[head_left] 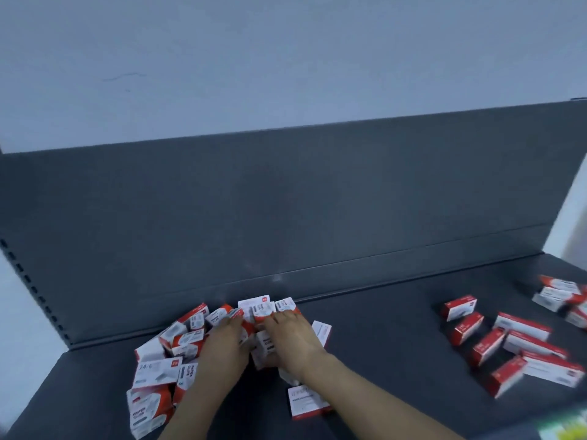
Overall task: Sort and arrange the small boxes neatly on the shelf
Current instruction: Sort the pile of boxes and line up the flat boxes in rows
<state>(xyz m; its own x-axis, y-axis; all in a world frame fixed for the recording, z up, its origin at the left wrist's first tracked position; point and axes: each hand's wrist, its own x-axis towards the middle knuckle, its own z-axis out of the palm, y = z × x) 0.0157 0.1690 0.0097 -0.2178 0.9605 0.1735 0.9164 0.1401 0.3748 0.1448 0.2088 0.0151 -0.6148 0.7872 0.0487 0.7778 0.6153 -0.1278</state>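
Left hand (227, 341) and right hand (293, 339) side by side, fingers fairly straight, pressing flat on jumbled boxes (182, 339) near shelf (381, 328) back wall; nothing gripped. More loose boxes (522, 327) well off to the right, nearer right hand, long axes pointing every way.

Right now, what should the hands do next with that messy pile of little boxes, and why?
Probably push the pile back toward the back wall and square it up. Both the left hand and right hand rest on it, and its boxes lie at all angles, some on top of others, so they likely need lining up first.
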